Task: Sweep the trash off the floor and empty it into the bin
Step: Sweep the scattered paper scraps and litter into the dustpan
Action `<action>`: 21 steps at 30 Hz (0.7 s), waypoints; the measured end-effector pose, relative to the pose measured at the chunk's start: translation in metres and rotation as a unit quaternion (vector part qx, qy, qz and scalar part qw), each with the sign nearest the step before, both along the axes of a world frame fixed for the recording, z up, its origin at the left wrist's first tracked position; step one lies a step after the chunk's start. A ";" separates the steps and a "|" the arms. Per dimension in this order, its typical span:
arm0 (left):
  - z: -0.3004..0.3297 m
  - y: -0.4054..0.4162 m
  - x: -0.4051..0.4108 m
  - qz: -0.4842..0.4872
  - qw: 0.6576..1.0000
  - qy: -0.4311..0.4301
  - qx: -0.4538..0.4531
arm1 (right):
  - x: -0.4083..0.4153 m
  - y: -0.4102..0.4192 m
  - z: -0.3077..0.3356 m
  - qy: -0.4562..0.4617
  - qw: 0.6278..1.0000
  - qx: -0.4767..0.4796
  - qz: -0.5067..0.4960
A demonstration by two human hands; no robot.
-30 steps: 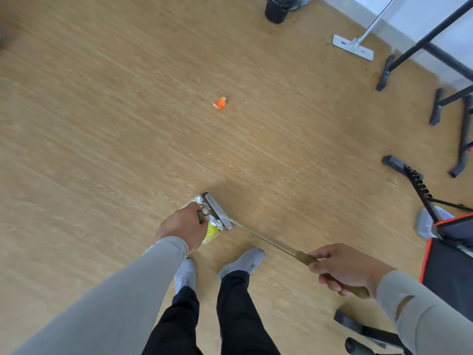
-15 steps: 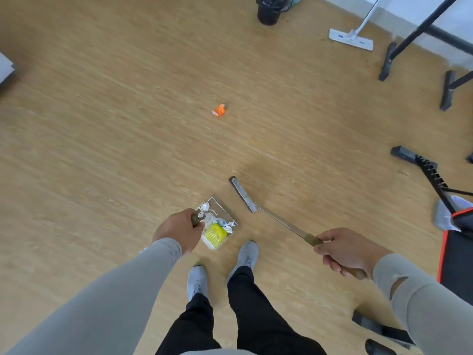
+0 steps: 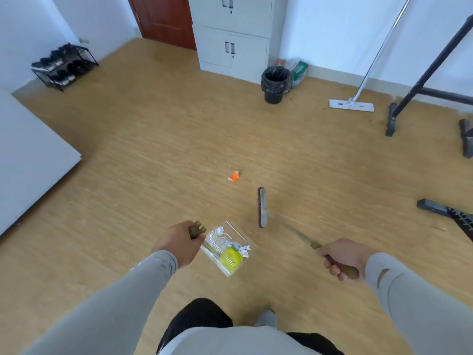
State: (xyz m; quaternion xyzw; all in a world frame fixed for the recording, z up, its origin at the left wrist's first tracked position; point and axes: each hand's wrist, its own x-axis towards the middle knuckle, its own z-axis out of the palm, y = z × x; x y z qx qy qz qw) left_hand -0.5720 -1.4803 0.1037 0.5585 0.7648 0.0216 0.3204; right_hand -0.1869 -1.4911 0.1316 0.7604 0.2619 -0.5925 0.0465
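My left hand (image 3: 179,243) grips the brown handle of a clear dustpan (image 3: 228,248) held just above the wooden floor; white crumpled paper and a yellow wrapper lie in it. My right hand (image 3: 340,258) holds the wooden handle of a small broom, whose grey brush head (image 3: 262,207) hangs to the right of the dustpan. An orange scrap of trash (image 3: 233,176) lies on the floor beyond the brush head. The black bin (image 3: 276,84) with a black liner stands far ahead beside the cabinet.
A white flat mop (image 3: 351,105) leans on the back wall right of the bin. Black stand legs (image 3: 409,93) and a black rack (image 3: 445,210) occupy the right side. A grey cabinet (image 3: 231,37), a shoe rack (image 3: 64,65) and a white panel (image 3: 30,160) line the back and left.
The brush head has drawn away from the dustpan to the right. The dustpan has come up off the floor with trash in it. My view has tilted up and shows the room.
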 end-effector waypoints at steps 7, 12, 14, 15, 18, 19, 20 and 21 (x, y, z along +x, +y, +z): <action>0.009 0.055 -0.009 0.029 0.999 0.005 0.040 | -0.003 0.057 -0.017 0.019 0.999 0.024 -0.043; -0.010 0.118 -0.033 0.040 0.998 -0.011 0.042 | -0.024 0.107 -0.032 -0.012 1.000 -0.001 0.008; -0.022 0.150 -0.044 0.047 0.998 -0.024 0.037 | -0.039 0.137 -0.034 -0.032 0.999 0.004 0.015; -0.028 0.166 -0.049 0.049 0.998 -0.030 0.031 | -0.048 0.152 -0.034 -0.043 0.999 0.004 0.021; -0.048 0.216 -0.063 0.052 0.998 -0.042 0.007 | -0.075 0.203 -0.032 -0.069 0.997 -0.007 0.046; -0.055 0.231 -0.069 0.054 0.997 -0.047 0.002 | -0.084 0.222 -0.032 -0.079 0.995 -0.007 0.056; -0.062 0.245 -0.074 0.054 0.997 -0.052 -0.005 | -0.093 0.239 -0.032 -0.091 0.994 -0.008 0.067; -0.067 0.257 -0.078 0.053 0.997 -0.054 -0.013 | -0.101 0.256 -0.033 -0.101 0.992 -0.007 0.078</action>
